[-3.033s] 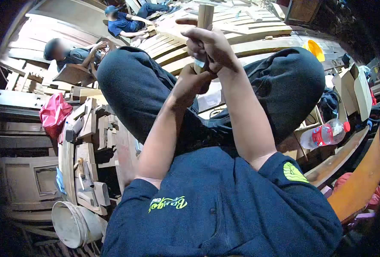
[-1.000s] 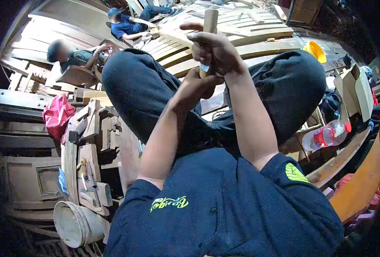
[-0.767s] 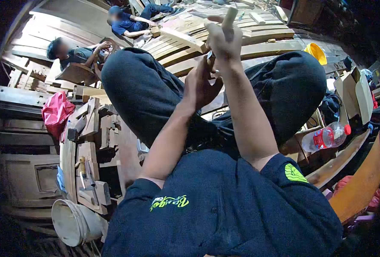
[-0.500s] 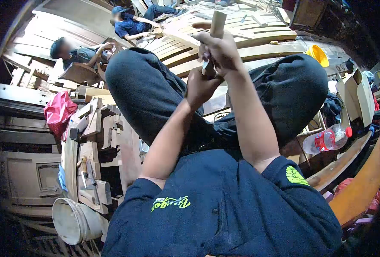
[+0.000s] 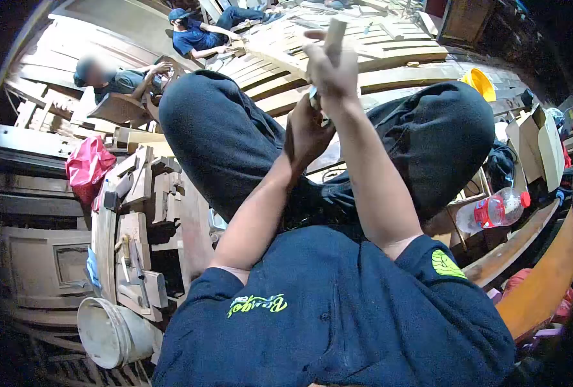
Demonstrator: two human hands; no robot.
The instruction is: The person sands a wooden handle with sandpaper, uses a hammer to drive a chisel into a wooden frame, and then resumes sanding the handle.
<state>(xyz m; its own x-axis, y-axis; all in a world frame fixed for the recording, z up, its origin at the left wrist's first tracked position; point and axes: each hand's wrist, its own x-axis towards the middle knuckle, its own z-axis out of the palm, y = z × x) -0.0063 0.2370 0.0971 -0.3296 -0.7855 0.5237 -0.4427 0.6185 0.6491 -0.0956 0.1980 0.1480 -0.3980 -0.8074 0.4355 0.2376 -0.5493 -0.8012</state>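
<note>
My right hand (image 5: 335, 76) is closed around a pale wooden stick (image 5: 335, 35), whose squared end stands out above the fist. Motion smears the fingers a little. Just below and to the left, my left hand (image 5: 307, 129) is closed, its knuckles close against the right hand. A small pale, shiny edge (image 5: 313, 95) shows between the two hands. What the left fingers grip is mostly hidden by the hands. Both hands are raised between my bent knees, in front of the slatted wood.
At left, a pink bag (image 5: 88, 169), tools (image 5: 129, 258) and a white bucket (image 5: 109, 332) sit among wood pieces. A plastic bottle (image 5: 493, 211) lies at right; a yellow bucket (image 5: 479, 84) stands behind my knee. Two people (image 5: 199, 40) sit working at upper left.
My right hand and the wooden stick have shifted slightly right, and the stick leans more to the right. My left hand has turned slightly; less of the shiny edge shows.
</note>
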